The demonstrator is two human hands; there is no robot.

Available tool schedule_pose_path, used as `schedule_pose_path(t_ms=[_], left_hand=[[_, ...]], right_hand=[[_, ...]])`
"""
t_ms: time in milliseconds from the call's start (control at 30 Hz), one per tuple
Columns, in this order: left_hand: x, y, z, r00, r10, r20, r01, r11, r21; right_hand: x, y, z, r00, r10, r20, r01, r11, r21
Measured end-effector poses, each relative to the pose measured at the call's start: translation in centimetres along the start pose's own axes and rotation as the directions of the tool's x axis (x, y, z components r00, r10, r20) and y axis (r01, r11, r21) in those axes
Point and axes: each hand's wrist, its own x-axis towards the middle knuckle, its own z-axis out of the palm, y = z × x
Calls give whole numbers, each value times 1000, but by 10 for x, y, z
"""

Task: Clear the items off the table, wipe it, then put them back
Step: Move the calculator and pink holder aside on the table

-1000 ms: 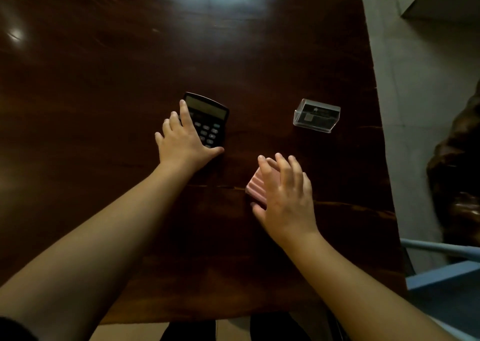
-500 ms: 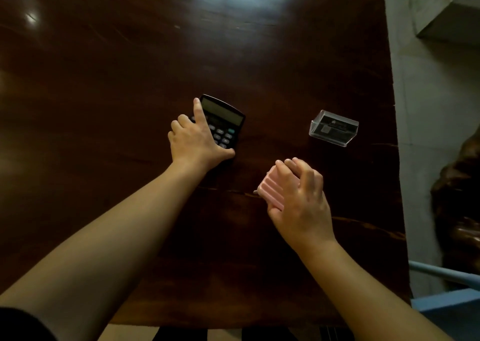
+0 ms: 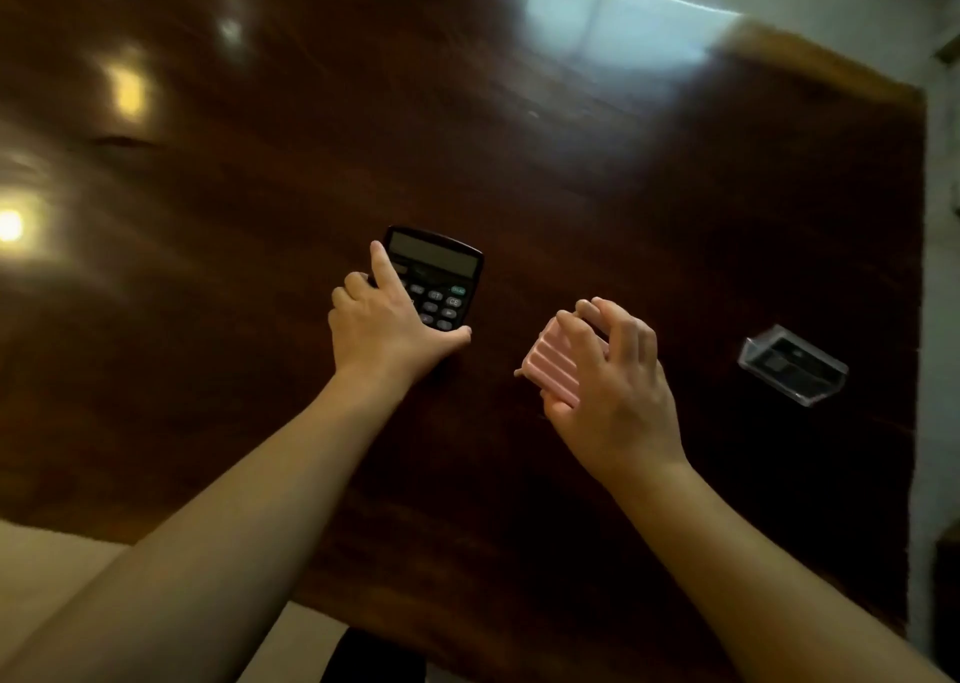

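Note:
A black calculator point(image 3: 441, 274) lies mid-table on the dark wooden table point(image 3: 571, 173). My left hand point(image 3: 382, 326) grips it: thumb against its near edge, index finger along its left side, palm over its lower left keys. My right hand point(image 3: 615, 386) is closed around a small pink ribbed case point(image 3: 553, 362), which is tilted with its left end free of the fingers. Whether the case still touches the table cannot be told. A clear plastic card holder point(image 3: 792, 373) lies to the right, untouched.
The table's right edge point(image 3: 917, 318) borders a pale floor. Its near edge runs diagonally at the bottom left, with light floor point(image 3: 62, 568) beyond. Bright lamp and window reflections glare on the far tabletop.
My right hand has closed around the pink case and tilted it up. My left hand has tightened on the calculator. The camera view has rotated and shifted leftwards.

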Motion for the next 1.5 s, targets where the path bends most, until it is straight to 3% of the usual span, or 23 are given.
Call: schedule_pose_path(t_ms=[233, 467, 567, 900, 1167, 1500], left_hand=[[9, -112, -35, 964, -259, -65, 257, 965, -42], [7, -224, -64, 867, -478, -140, 470, 878, -89], [2, -274, -71, 795, -583, -169, 570, 813, -121], [-12, -356, -59, 637, -732, -241, 702, 681, -211], [-15, -370, -41, 630, -726, -274, 690, 686, -232], [-20, -366, -35, 676, -682, -279, 659, 729, -186]], right_hand=[[52, -84, 33, 974, -225, 35, 224, 974, 27], [100, -190, 70, 904, -413, 108, 409, 911, 59], [114, -246, 88, 847, -512, 142, 501, 859, 107], [130, -366, 128, 655, -712, 253, 685, 701, 200], [118, -394, 151, 558, -762, 329, 747, 634, 202], [123, -401, 149, 534, -745, 401, 768, 625, 139]])
